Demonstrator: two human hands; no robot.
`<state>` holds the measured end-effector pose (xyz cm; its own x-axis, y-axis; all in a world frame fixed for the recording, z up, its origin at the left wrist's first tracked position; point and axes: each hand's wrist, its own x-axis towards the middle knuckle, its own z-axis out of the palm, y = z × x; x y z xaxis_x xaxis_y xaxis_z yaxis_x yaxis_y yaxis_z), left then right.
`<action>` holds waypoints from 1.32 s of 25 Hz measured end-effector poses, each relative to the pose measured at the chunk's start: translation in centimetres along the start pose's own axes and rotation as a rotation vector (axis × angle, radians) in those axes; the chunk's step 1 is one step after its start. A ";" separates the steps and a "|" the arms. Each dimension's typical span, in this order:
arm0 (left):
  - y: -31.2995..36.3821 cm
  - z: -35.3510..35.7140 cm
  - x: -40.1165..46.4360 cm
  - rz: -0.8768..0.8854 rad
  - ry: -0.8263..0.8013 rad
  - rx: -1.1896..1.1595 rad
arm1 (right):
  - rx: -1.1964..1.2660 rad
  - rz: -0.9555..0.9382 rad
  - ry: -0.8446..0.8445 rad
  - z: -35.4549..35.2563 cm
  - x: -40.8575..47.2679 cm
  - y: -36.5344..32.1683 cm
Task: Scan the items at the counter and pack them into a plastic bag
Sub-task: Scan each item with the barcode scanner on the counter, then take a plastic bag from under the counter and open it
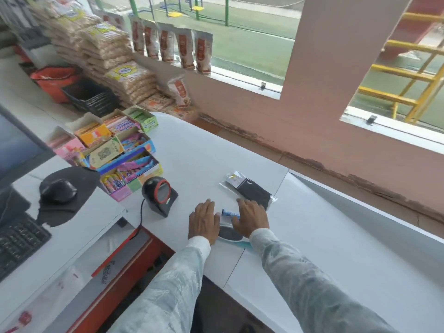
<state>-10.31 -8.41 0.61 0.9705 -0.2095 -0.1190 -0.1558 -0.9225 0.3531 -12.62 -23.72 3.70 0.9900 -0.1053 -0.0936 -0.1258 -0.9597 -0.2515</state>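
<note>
On the white counter (204, 152) three loose items lie close to the person's two hands. One is a clear packet holding something black (248, 189), lying flat just beyond the right hand (251, 217). One is a small blue tube (230, 213) between the two hands, its near end under the right fingers. One is a dark oval item in a blue-edged pack (231, 234), partly hidden by both wrists. The left hand (204, 222) lies flat, palm down, fingers spread, gripping nothing. The right hand is also spread, palm down, fingers resting over the tube without closing on it. One black barcode scanner (159, 192) with a red ring stands just left of the left hand, its cable running toward the counter's edge. Beyond it sit several open boxes of sweets (115, 150). One mouse (58, 190) rests on a dark pad beside a keyboard (19, 241). No plastic bag can be made out.
</note>
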 end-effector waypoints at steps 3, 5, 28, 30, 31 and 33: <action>-3.5 -0.3 -3.8 -0.007 0.034 0.164 | -0.027 -0.263 0.042 0.8 -0.7 -4.1; -6.6 -0.8 -7.2 -0.101 0.067 0.205 | -0.043 -0.449 0.004 2.9 -1.7 -8.0; -40.4 -4.9 -36.8 -0.814 0.199 0.040 | -0.458 -1.273 -0.247 20.4 -15.5 -44.1; -41.0 -5.0 -36.6 -0.773 0.233 0.072 | -0.462 -1.243 -0.236 20.5 -15.4 -44.4; -41.2 -5.2 -36.5 -0.764 0.225 0.099 | -0.466 -1.231 -0.227 20.6 -15.4 -44.5; -41.3 -5.7 -36.5 -0.748 0.177 0.130 | -0.467 -1.222 -0.206 20.3 -15.7 -44.6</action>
<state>-38.28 39.20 -4.35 0.8392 0.5284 -0.1289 0.5423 -0.8310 0.1238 -23.80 25.97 -3.15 0.4168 0.8869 -0.1993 0.9088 -0.4110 0.0717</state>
